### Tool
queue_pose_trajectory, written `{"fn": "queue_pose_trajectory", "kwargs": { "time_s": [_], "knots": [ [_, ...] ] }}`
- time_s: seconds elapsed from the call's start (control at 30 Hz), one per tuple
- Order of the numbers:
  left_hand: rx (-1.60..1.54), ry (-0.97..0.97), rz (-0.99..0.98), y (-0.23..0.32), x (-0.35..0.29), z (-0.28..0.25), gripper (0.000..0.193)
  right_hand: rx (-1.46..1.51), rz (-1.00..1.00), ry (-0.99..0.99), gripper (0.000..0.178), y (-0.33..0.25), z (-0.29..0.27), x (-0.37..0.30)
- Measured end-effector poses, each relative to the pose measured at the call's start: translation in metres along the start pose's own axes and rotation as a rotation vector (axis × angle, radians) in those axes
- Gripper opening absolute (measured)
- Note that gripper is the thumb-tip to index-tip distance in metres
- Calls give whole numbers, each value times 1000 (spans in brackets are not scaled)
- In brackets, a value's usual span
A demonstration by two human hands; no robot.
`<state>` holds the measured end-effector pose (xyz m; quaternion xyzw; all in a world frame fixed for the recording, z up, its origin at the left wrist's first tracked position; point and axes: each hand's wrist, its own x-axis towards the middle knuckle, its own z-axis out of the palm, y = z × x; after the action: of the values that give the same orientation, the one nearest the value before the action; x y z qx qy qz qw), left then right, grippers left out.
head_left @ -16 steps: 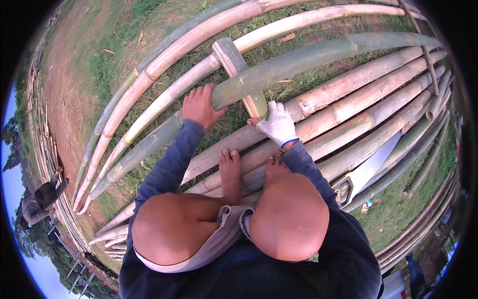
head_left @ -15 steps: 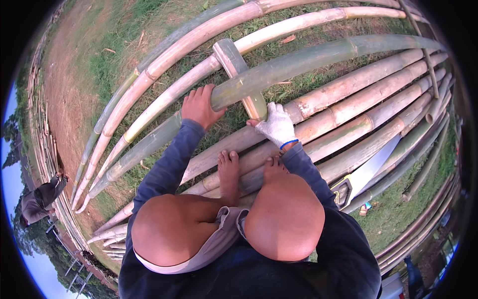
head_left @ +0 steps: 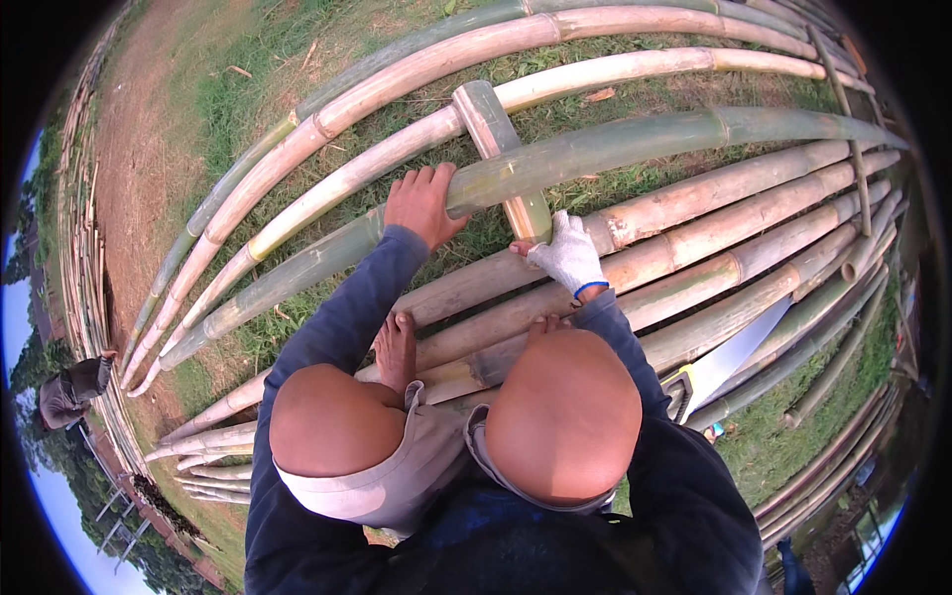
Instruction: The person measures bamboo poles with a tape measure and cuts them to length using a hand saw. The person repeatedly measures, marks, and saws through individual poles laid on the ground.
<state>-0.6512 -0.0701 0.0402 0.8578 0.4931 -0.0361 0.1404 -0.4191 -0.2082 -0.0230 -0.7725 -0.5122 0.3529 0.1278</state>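
Left of centre, the bare left hand (head_left: 424, 208), back up, closes its grip over the green pole (head_left: 605, 159) crossing mid-frame. At centre, the gloved right hand (head_left: 569, 260) grips the short piece (head_left: 486, 124) under it, thumb leftward. Right, the saw's (head_left: 736, 349) handle markings are unreadable.

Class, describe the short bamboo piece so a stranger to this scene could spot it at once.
Find the long green pole that the bare left hand grasps. Crossing beneath it is the short piece, its near end at the gloved right hand. Unlike the long poles around it, it is stubby and lies crosswise.
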Motion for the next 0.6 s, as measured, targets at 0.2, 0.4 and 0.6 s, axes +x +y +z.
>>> {"fn": "queue_pose_trajectory", "kwargs": {
  "time_s": [0.2,0.4,0.6],
  "knots": [
    [-29,-6,69,-10,-4,-1,89,-48,69,129,105,-12,10,-8],
    [-79,-16,137,-20,0,2,100,-50,148,427,99,-1,30,-51],
    [-138,34,239,-28,-2,3,89,-204,589,690,76,100,13,-182]
  ]
}}
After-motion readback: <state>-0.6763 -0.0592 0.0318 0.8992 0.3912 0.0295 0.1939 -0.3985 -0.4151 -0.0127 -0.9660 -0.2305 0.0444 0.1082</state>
